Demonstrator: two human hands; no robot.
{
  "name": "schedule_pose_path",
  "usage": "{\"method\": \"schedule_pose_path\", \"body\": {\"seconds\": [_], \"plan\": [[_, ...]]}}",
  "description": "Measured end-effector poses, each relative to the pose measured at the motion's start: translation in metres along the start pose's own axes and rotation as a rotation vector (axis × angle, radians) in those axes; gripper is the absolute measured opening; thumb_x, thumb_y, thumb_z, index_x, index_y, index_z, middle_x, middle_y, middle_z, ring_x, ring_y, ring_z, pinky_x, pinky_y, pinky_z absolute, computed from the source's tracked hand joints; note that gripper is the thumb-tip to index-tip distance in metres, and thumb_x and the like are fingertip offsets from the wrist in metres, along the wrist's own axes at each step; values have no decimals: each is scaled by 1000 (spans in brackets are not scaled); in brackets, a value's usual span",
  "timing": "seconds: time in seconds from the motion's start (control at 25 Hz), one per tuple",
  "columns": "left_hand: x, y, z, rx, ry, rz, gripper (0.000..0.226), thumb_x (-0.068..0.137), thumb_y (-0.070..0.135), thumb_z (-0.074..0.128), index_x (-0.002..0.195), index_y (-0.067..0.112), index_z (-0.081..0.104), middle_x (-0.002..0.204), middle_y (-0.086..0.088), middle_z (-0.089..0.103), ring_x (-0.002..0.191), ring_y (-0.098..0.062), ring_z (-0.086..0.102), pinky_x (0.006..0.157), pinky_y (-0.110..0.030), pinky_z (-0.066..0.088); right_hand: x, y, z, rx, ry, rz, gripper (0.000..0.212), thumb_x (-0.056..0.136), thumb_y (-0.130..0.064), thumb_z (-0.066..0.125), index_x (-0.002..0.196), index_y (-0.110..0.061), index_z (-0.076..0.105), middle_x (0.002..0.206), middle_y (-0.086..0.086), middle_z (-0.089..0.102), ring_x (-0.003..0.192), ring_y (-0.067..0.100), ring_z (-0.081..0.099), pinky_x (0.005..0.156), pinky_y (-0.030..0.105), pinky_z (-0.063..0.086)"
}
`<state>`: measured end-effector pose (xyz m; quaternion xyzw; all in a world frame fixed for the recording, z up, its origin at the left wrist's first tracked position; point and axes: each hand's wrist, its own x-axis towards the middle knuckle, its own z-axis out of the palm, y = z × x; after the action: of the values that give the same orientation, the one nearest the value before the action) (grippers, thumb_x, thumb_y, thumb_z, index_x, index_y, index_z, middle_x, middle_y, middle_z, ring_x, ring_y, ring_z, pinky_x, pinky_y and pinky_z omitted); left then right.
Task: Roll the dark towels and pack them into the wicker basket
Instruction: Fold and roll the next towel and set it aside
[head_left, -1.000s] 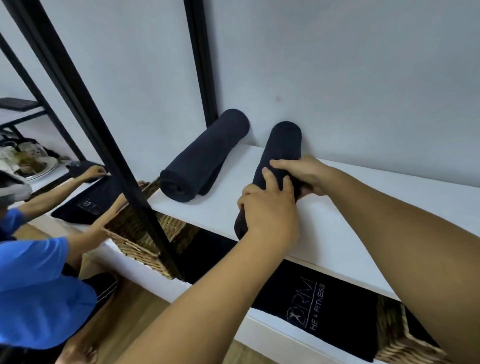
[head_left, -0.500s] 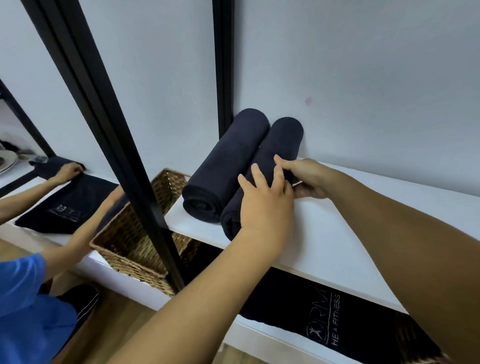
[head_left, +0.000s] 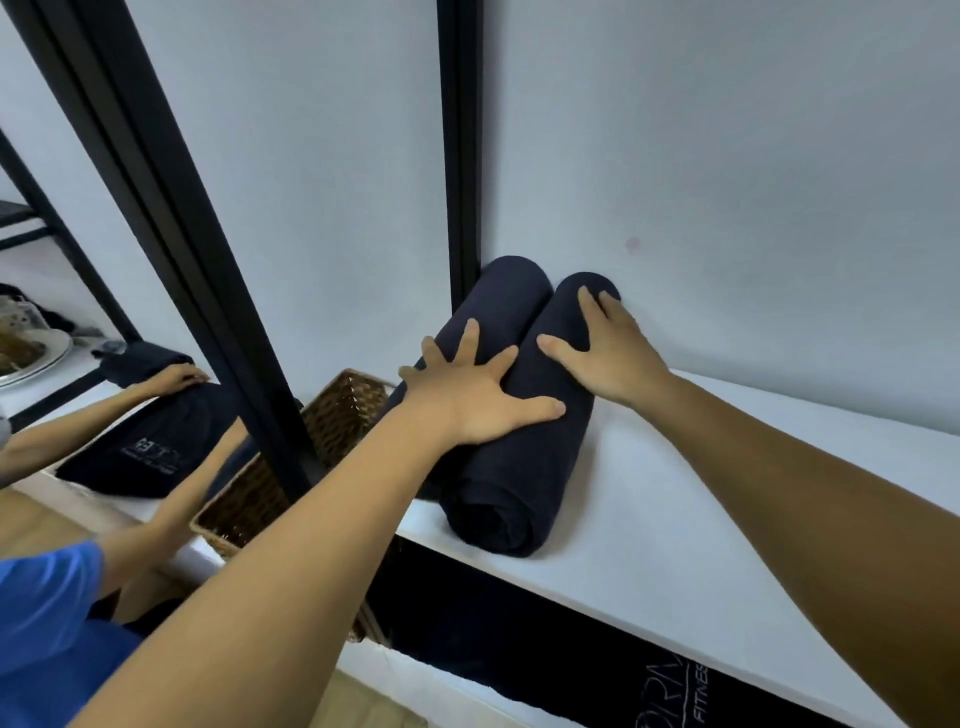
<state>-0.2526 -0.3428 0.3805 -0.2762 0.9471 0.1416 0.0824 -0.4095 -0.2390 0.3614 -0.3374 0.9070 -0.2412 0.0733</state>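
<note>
Two rolled dark towels lie side by side on a white shelf (head_left: 701, 530), their far ends against the wall. The right roll (head_left: 524, 467) is nearer me; the left roll (head_left: 498, 296) touches a black post. My left hand (head_left: 467, 395) lies flat, fingers spread, across both rolls. My right hand (head_left: 608, 348) presses flat on the far part of the right roll. Neither hand grips anything. The wicker basket (head_left: 332, 415) sits lower left on the shelf below, partly hidden by a black frame bar and my left arm.
A mirror at left reflects a person in blue with hands on a flat dark towel (head_left: 150, 452). Another dark towel with white lettering (head_left: 597, 660) lies on the lower shelf. A black diagonal frame bar (head_left: 171, 234) and a vertical post (head_left: 460, 156) stand close.
The right roll has been pushed left against the other roll. Both hands went from gripping it to lying flat with spread fingers. The view moved closer and to the left.
</note>
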Motion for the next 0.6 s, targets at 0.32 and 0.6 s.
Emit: {"method": "schedule_pose_path", "body": {"seconds": [0.32, 0.6], "plan": [[18, -10, 10, -25, 54, 69, 94, 74, 88, 38, 150, 53, -4, 165, 3, -12, 148, -43, -12, 118, -61, 4, 31, 14, 32, 86, 5, -86, 76, 99, -54, 38, 159, -22, 4, 164, 3, -16, 149, 21, -19, 120, 42, -2], [15, -10, 11, -102, 148, 64, 94, 72, 85, 46, 152, 49, 12, 165, 8, -1, 149, -40, 0, 117, -59, 14, 20, 5, 28, 14, 107, -61, 66, 100, -56, 31, 157, -27, 16, 166, 0, -2, 152, 21, -2, 119, 45, 14]]}}
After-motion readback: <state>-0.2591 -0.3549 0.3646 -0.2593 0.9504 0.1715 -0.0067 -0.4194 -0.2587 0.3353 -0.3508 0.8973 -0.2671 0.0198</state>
